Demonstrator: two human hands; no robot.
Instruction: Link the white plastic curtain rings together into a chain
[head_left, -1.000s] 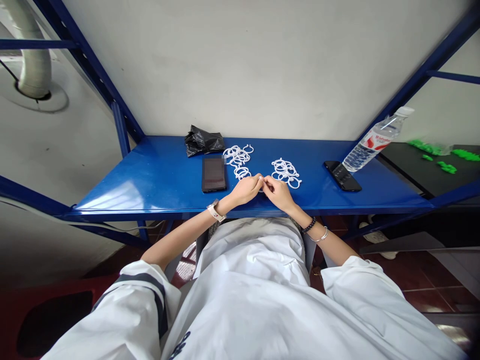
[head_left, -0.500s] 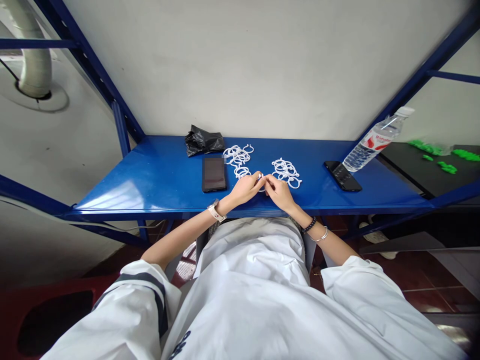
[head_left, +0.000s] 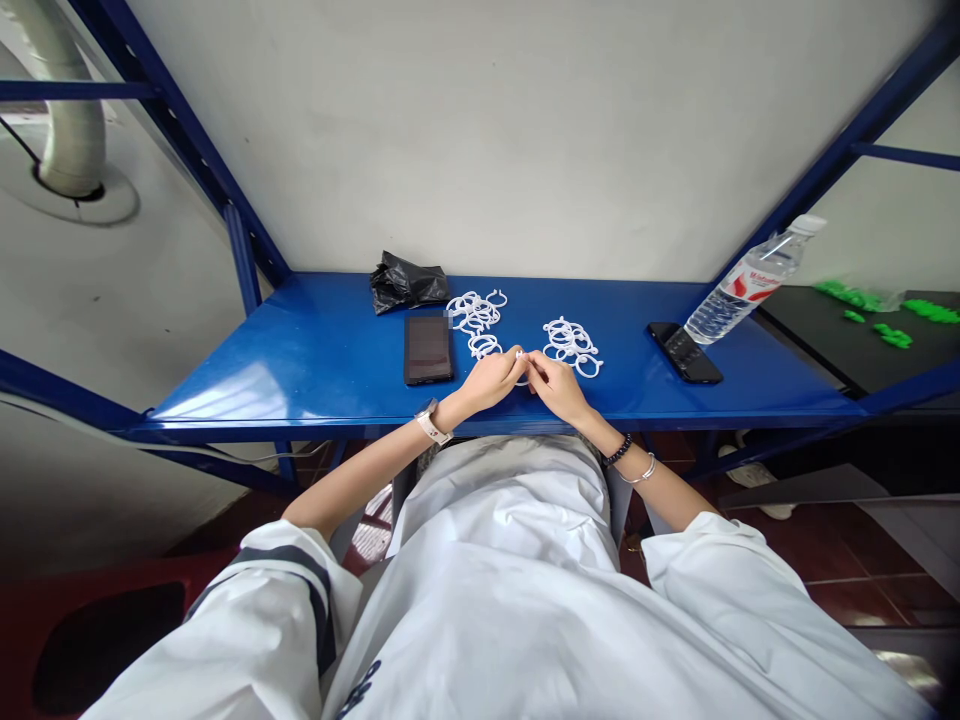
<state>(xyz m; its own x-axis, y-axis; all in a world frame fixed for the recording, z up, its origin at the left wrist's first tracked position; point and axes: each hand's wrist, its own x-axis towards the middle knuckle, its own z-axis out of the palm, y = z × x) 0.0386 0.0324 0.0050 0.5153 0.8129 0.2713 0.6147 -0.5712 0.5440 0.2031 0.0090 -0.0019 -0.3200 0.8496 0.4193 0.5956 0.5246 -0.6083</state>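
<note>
The left hand (head_left: 491,379) and the right hand (head_left: 556,385) met fingertip to fingertip over the front part of the blue shelf (head_left: 315,360), both pinched on one small white plastic ring (head_left: 521,356) held between them. The fingers were curled in close rather than spread, which suited a part this small: each hand took one side of it, so the ring sat squarely in view above the shelf instead of lying flat on it. How much of the ring each thumb covered could not be made out.

Just beyond the left hand lay one loose heap of white rings (head_left: 477,314), and just beyond the right hand a second heap (head_left: 571,343). The two heaps were kept apart, one on either side of the hands, each within easy reach of the hand nearest it.

To the left of the left hand a dark phone (head_left: 427,348) lay flat, screen up, and behind it a crumpled black bag (head_left: 406,283) sat against the wall. Well out to the right of the right hand lay a second phone (head_left: 685,352), and past that a clear water bottle (head_left: 750,281) leaned against the blue frame, clear of the working spot.
</note>
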